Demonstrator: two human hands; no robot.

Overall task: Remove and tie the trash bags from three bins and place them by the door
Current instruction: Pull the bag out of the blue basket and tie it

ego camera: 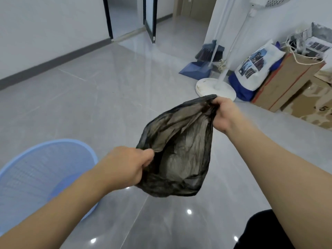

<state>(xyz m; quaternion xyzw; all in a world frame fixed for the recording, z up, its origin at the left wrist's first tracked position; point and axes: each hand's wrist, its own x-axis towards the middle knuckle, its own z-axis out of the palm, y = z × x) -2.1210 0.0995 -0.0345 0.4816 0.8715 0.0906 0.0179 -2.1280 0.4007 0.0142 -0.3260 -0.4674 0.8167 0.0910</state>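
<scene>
Both hands hold the same thin black trash bag by its rim. The left hand has its grip clamped on the near edge of the bag mouth, with the thumb pressed over the bunched plastic. The right hand has its grip clamped on the far edge, where the plastic is gathered into a tight fold between the curled fingers. The bag is stretched between the two hands, so its mouth is pulled into a long shape, and its body hangs in the air over the grey tiled floor. The plastic is half transparent and wrinkled; what is inside I cannot tell.

To the left, low in the view, a light blue mesh bin stands on the floor with no bag in it. Farther away on the right, the round white base of a standing fan rests by the wall. Near it lie a blue dustpan and a broom. A printed white and blue sack leans against cardboard boxes. A doorway with a dark frame opens at the far side of the room.
</scene>
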